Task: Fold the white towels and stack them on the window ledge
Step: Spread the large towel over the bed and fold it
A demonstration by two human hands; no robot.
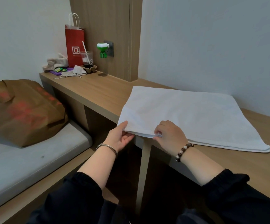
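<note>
Corners matter: I am gripping the white towel [187, 113] with my left hand [121, 136], pinching its hem just beside with my right hand [169, 135], aiming to lift both evenly.

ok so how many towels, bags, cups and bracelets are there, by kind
towel: 1
bags: 2, red bag and brown bag
cup: 1
bracelets: 2, bangle and bead bracelet
total: 6
</note>
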